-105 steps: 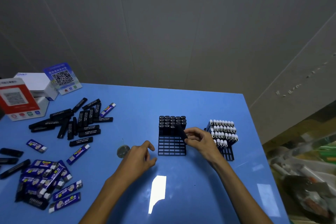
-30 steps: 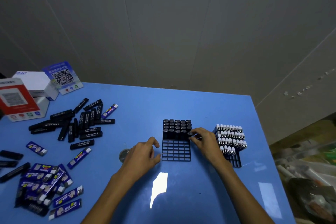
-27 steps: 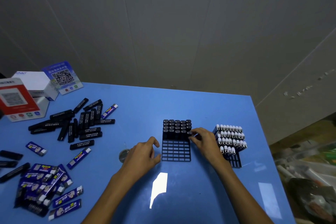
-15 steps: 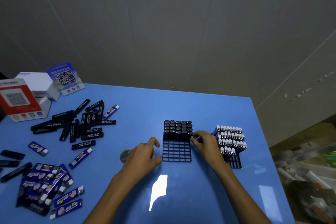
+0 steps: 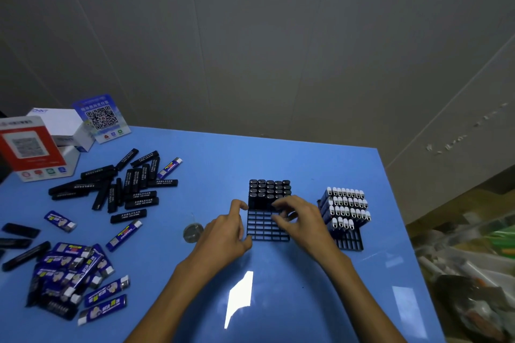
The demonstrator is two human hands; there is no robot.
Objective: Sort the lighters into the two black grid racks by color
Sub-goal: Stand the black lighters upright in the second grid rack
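Note:
Two black grid racks stand mid-table. The left rack (image 5: 264, 228) has black lighters (image 5: 269, 189) in its back rows and bare front cells. The right rack (image 5: 349, 242) holds blue lighters with white caps (image 5: 345, 203). My left hand (image 5: 223, 234) rests against the left rack's left edge, with the thumb at the front corner and the index fingertip further back. My right hand (image 5: 302, 221) hovers over that rack, its fingers loosely spread near the front row of black lighters. I see no lighter in it.
Loose black lighters (image 5: 133, 186) lie in a heap at the left. A pile of blue lighters (image 5: 69, 267) sits at the front left. A small round metal disc (image 5: 193, 232) lies by my left hand. QR-code stands (image 5: 28, 147) and a white box (image 5: 64, 125) are at the far left corner.
My right hand has moved left from the rack's right edge to above its middle, having set a black lighter in. My left index finger has come down onto the rack's side.

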